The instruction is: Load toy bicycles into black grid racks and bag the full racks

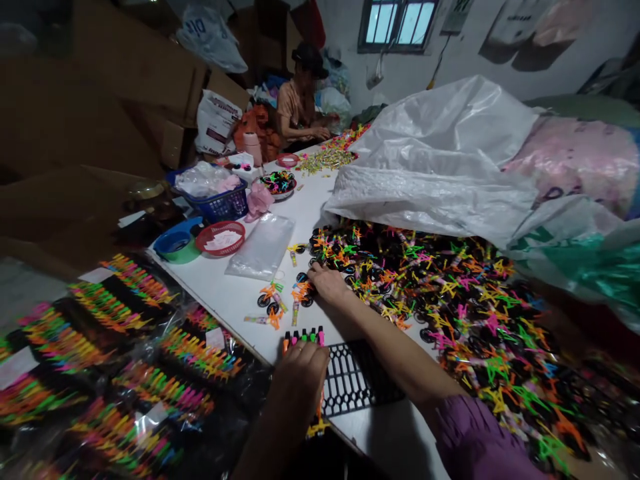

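Note:
My left hand (303, 363) is closed over a row of small colourful toys with black tips (304, 335), at the left end of a black slotted rack (350, 380). The back of the hand hides most of that row. Reaching across the table, my right hand (330, 285) has its fingers bent against an orange toy bicycle (302, 291) with black wheels, at the edge of a large heap of toy bicycles (400, 267). Its fingertips are partly hidden. Another loose toy bicycle (271, 298) lies to the left.
Bagged rows of toys (170, 393) lie at the left. On the white table (313, 200) are clear plastic bags (263, 245), a red basket (220, 238), green tape (179, 241) and a blue basket (220, 203). A large white sack (435, 160) stands behind the heap. Another person (295, 110) sits farther back.

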A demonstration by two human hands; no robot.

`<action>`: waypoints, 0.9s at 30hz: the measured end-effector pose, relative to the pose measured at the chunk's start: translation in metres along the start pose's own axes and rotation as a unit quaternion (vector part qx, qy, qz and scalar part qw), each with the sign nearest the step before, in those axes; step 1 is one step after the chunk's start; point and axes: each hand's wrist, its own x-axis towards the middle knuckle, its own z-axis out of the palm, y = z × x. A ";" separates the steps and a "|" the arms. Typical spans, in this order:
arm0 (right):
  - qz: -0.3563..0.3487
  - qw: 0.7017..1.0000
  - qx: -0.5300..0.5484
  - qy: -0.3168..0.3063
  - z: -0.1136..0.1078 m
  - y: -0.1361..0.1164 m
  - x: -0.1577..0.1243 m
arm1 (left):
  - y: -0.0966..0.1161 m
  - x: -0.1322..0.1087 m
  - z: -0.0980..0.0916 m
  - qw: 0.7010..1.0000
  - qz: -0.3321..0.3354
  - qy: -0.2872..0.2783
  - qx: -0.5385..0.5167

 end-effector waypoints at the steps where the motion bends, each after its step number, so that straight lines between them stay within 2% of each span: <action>1: -0.001 1.000 0.004 -0.003 0.000 -0.002 0.001 | 0.000 0.000 0.001 1.000 0.001 -0.003 0.002; 5: 0.000 0.998 0.057 0.018 -0.003 -0.008 0.003 | -0.005 0.001 0.003 0.999 0.013 -0.019 0.024; 9: 0.016 0.982 0.160 0.103 -0.010 -0.007 -0.007 | -0.012 0.008 -0.005 0.996 0.058 -0.037 0.050; 11: 0.037 0.971 0.197 0.131 -0.012 -0.002 -0.018 | -0.013 0.012 -0.010 0.996 0.074 -0.019 0.054; 16: 0.139 0.961 0.216 0.100 -0.016 0.014 -0.074 | -0.011 0.018 -0.012 0.997 0.061 0.049 0.019; 21: 0.179 0.943 0.247 0.134 -0.020 0.016 -0.142 | -0.010 0.027 -0.010 0.997 0.055 0.056 0.006; 24: 0.198 0.912 0.328 0.147 -0.019 0.012 -0.167 | -0.006 0.038 -0.011 0.999 0.043 0.031 0.009; 27: 0.223 0.846 0.454 0.168 -0.009 0.002 -0.182 | -0.001 0.047 -0.015 0.999 0.043 0.011 0.019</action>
